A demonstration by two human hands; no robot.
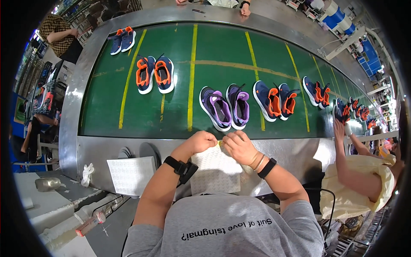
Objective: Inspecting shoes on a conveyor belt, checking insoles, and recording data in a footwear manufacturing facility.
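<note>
A white sheet of small printed labels (216, 173) lies at the belt's near metal edge, its top under my fingers. My left hand (203, 142) is closed in a pinch at its upper left corner. My right hand (239, 147), fingers bent and pressed together, pinches at the top edge close by. A small yellow bit (220, 144) shows between the two hands; I cannot make out whether a single label is peeled off. Just beyond my hands stands a pair of dark sneakers with purple lining (223, 107), toes pointing away to the left.
More navy sneakers with orange lining (274, 101) stand in pairs along the green belt (171, 115). A second label sheet (132, 174) lies to my left, beside grey insole-like pieces (149, 153). At right, a co-worker's hands (340, 128) reach to shoes; another person's hand (245, 9) rests across the belt.
</note>
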